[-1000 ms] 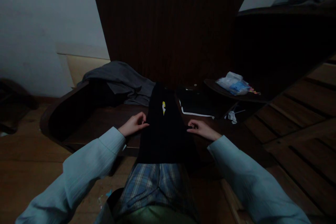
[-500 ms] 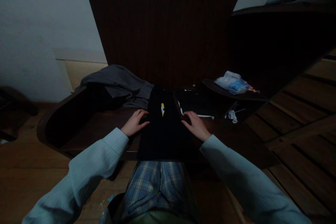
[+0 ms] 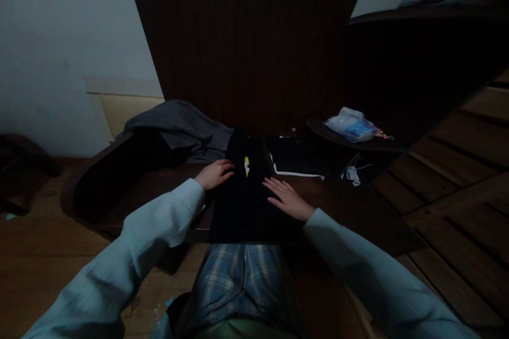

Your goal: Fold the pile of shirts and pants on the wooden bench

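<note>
A black piece of cloth (image 3: 246,206), probably a folded garment, lies flat on the dark wooden surface in front of me. It bears a small yellow and white print (image 3: 247,166). My left hand (image 3: 216,174) rests on its left edge, fingers stretched toward the print. On the right side, my right hand (image 3: 287,197) lies flat on the cloth with its fingers spread. Neither hand grips anything. In the dim light the folds and outline of the cloth are hard to make out.
A grey garment (image 3: 186,130) is heaped at the back left. Behind my right hand lies a flat black item with a white edge (image 3: 298,172). A plastic packet (image 3: 352,124) sits on a small shelf, with crumpled white paper (image 3: 352,175) below. Wooden slats (image 3: 445,169) stand at the right.
Both hands have moved inward onto the cloth. The left has turned more palm-down, and the right has flattened with its fingers extended.
</note>
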Tool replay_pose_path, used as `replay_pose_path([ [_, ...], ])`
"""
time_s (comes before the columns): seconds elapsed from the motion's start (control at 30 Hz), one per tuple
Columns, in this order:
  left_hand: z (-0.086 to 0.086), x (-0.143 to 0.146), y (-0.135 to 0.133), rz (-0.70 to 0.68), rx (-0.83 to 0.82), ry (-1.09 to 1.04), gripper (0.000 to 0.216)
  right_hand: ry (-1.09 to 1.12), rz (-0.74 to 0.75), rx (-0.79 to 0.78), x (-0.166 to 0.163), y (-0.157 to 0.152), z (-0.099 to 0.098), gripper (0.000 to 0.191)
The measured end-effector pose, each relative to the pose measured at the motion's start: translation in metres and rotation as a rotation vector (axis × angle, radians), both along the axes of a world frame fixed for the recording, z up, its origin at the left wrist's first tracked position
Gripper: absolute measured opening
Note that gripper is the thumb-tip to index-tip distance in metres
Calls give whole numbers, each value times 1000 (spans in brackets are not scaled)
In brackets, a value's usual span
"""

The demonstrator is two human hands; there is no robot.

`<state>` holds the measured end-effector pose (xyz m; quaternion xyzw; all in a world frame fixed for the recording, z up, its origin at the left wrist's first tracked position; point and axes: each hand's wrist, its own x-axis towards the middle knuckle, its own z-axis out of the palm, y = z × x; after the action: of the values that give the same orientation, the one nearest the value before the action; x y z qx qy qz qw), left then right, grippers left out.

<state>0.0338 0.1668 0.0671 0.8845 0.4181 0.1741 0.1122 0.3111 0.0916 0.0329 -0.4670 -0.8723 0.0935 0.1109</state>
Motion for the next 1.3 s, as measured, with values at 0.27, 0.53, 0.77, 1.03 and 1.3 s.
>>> replay_pose_path([
  [0.27, 20, 36, 105, 321, -179, -397, 25, -12, -13, 5, -1, -2, 1, 50],
  [0.53, 23, 49, 116, 285, -350, -540, 28, 21, 6, 20, -1, -1, 1, 49],
  [0.77, 44, 45, 50, -77, -153, -682, 53, 222, -14, 9, 3, 2, -4, 51],
  [1.03, 20, 1, -74, -292, -123, -116, 54, 536, -278, 258, 10, 4, -7, 76],
  [1.3, 2, -18, -103, -198, -31, -100, 26, 238, 112, 296, 13, -11, 7, 46],
])
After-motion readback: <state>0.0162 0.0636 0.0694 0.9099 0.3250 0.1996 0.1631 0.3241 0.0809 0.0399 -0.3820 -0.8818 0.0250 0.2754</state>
